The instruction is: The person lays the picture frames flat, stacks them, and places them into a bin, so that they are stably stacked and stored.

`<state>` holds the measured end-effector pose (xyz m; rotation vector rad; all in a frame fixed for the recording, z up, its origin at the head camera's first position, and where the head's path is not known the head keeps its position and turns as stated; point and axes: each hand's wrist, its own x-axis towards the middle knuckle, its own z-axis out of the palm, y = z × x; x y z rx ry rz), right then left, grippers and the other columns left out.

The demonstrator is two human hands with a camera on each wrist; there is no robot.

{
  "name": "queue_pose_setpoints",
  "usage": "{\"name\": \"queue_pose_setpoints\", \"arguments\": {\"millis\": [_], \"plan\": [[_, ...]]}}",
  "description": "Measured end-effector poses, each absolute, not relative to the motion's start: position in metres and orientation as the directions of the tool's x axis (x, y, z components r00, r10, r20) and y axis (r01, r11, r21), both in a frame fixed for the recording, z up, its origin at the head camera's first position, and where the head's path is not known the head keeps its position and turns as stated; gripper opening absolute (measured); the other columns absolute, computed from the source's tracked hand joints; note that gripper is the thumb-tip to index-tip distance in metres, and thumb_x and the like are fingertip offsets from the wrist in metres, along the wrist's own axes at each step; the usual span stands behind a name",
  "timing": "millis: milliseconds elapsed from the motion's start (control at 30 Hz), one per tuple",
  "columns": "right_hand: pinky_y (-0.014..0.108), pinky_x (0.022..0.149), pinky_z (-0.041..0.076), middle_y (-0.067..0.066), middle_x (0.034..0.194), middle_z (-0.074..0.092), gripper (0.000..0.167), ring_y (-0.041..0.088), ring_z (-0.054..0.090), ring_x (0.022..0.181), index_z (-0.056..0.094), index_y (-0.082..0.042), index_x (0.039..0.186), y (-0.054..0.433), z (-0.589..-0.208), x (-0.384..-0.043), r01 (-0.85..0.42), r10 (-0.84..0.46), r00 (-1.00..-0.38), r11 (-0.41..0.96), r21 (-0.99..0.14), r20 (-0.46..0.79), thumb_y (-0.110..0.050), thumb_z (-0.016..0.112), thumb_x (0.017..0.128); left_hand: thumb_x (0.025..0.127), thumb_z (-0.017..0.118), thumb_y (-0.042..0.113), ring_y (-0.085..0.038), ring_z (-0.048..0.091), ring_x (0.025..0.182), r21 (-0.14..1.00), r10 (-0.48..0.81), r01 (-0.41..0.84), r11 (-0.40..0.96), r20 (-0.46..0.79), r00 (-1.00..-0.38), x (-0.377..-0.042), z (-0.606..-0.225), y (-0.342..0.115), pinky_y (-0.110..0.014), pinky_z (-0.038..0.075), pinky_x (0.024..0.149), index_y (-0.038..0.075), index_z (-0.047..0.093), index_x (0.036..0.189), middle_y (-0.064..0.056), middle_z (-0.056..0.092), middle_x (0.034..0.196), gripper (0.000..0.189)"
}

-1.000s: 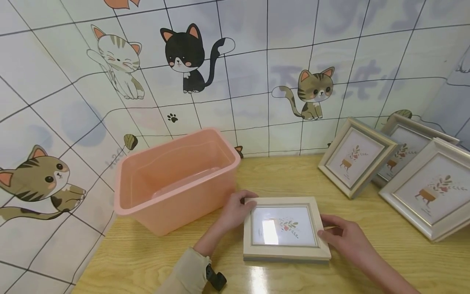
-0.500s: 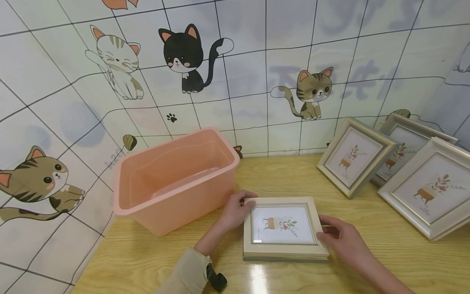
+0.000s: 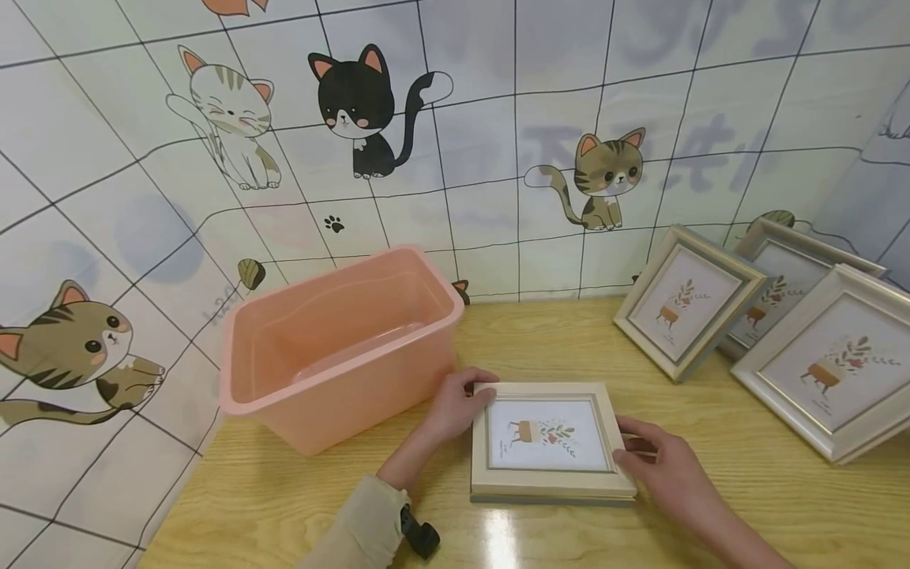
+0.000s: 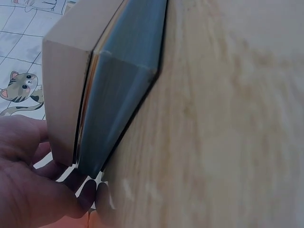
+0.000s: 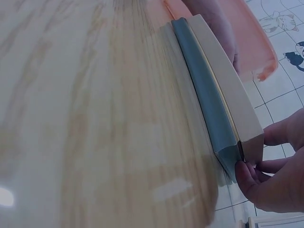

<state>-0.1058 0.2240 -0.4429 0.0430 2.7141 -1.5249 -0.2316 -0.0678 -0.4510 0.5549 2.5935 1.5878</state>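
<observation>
A cream picture frame [image 3: 543, 482] lies flat, face up, on top of a blue-grey frame [image 5: 202, 85], their edges nearly flush. Its print shows a plant in an orange pot, turned sideways. My left hand [image 3: 456, 407] grips the stack at its left side, thumb on the cream border and fingers curled down the edge. On the opposite side my right hand [image 3: 664, 466] holds the right edge, thumb at the cream border. In the right wrist view, the right fingertips [image 5: 244, 175] reach down to the blue-grey layer. The stack sits close on the wooden table [image 3: 540, 340].
A pink plastic bin [image 3: 370, 395] stands left of the stack, with nothing seen inside. To the right, a gold-edged frame [image 3: 686, 304], a dark silver frame [image 3: 810, 245] and a larger white frame [image 3: 789, 403] stand leaning. A cat-print wall covering [image 3: 490, 197] rises behind.
Glare on the cream frame's glass has gone, so its print shows fully. Both hands keep their hold, and the stack stays nearly in place.
</observation>
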Motion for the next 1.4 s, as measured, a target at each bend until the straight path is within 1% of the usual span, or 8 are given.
{"name": "queue_pose_setpoints", "arguments": {"millis": [267, 533, 767, 833, 1067, 1167, 1300, 1400], "plan": [[0.025, 0.078, 0.053, 0.029, 0.135, 0.059, 0.055, 0.034, 0.064, 0.109, 0.051, 0.008, 0.144, 0.228, -0.447, -0.105, -0.02, -0.031, -1.0, 0.48, -0.877, 0.006, -0.001, 0.071, 0.094, 0.097, 0.07, 0.008, -0.014, 0.054, 0.08, 0.885, 0.328, 0.245, 0.395, 0.114, -0.938, -0.233, -0.455, -0.07, -0.027, 0.046, 0.07, 0.004, 0.077, 0.112, -0.004, 0.071, 0.101, 0.017], [0.031, 0.073, 0.056, 0.025, 0.137, 0.058, 0.049, 0.014, 0.066, 0.101, 0.052, 0.007, 0.143, 0.241, -0.437, -0.115, -0.08, -0.154, -0.988, 0.425, -0.901, 0.015, -0.006, 0.067, 0.098, 0.097, 0.071, 0.011, -0.014, 0.057, 0.084, 0.891, 0.337, 0.207, 0.405, 0.065, -0.939, -0.234, -0.456, -0.076, -0.028, 0.048, 0.072, 0.007, 0.077, 0.113, -0.002, 0.071, 0.102, 0.018], [0.033, 0.071, 0.058, -0.016, 0.121, 0.064, 0.043, 0.01, 0.067, 0.095, 0.051, 0.008, 0.143, 0.274, -0.417, -0.141, -0.256, -0.305, -0.941, 0.369, -0.893, 0.144, -0.002, 0.06, 0.102, 0.098, 0.07, 0.014, -0.015, 0.057, 0.088, 0.894, 0.335, 0.174, 0.412, 0.029, -0.942, -0.236, -0.456, -0.079, -0.031, 0.048, 0.076, 0.01, 0.076, 0.114, 0.0, 0.07, 0.102, 0.018], [0.033, 0.072, 0.058, -0.02, 0.119, 0.064, 0.043, 0.01, 0.067, 0.095, 0.052, 0.004, 0.144, 0.283, -0.408, -0.15, -0.278, -0.304, -0.939, 0.383, -0.881, 0.164, -0.002, 0.059, 0.103, 0.098, 0.07, 0.015, -0.015, 0.057, 0.087, 0.897, 0.335, 0.171, 0.409, 0.026, -0.942, -0.237, -0.455, -0.078, -0.03, 0.048, 0.076, 0.01, 0.076, 0.114, 0.0, 0.07, 0.101, 0.018], [0.022, 0.073, 0.054, -0.002, 0.131, 0.062, 0.051, -0.008, 0.059, 0.098, 0.046, -0.002, 0.152, 0.319, -0.366, -0.177, -0.313, -0.213, -0.95, 0.623, -0.717, 0.23, -0.013, 0.061, 0.105, 0.098, 0.07, 0.013, -0.015, 0.057, 0.084, 0.9, 0.353, 0.176, 0.399, 0.027, -0.935, -0.237, -0.453, -0.077, -0.029, 0.048, 0.072, 0.007, 0.076, 0.115, -0.002, 0.069, 0.099, 0.019], [0.011, 0.073, 0.046, -0.016, 0.131, 0.057, 0.053, -0.017, 0.051, 0.099, 0.046, -0.007, 0.154, 0.336, -0.345, -0.188, -0.285, -0.103, -0.948, 0.695, -0.661, 0.301, -0.019, 0.062, 0.105, 0.099, 0.07, 0.015, -0.015, 0.056, 0.084, 0.899, 0.353, 0.168, 0.405, 0.016, -0.936, -0.237, -0.453, -0.077, -0.03, 0.047, 0.072, 0.009, 0.076, 0.115, -0.001, 0.069, 0.1, 0.019], [0.004, 0.074, 0.041, -0.032, 0.123, 0.05, 0.052, -0.019, 0.048, 0.098, 0.048, -0.016, 0.154, 0.353, -0.326, -0.203, -0.221, 0.104, -0.918, 0.666, -0.713, 0.382, -0.026, 0.061, 0.105, 0.099, 0.069, 0.017, -0.016, 0.056, 0.085, 0.899, 0.355, 0.168, 0.404, 0.016, -0.935, -0.238, -0.453, -0.076, -0.031, 0.047, 0.073, 0.01, 0.075, 0.116, 0.0, 0.069, 0.101, 0.019], [0.004, 0.075, 0.038, -0.033, 0.117, 0.051, 0.047, -0.018, 0.047, 0.096, 0.052, -0.023, 0.152, 0.362, -0.32, -0.213, -0.164, 0.274, -0.872, 0.618, -0.769, 0.406, -0.027, 0.059, 0.105, 0.1, 0.069, 0.017, -0.016, 0.056, 0.084, 0.902, 0.365, 0.172, 0.396, 0.017, -0.931, -0.239, -0.453, -0.075, -0.031, 0.048, 0.073, 0.009, 0.075, 0.117, 0.0, 0.069, 0.102, 0.02]]}}
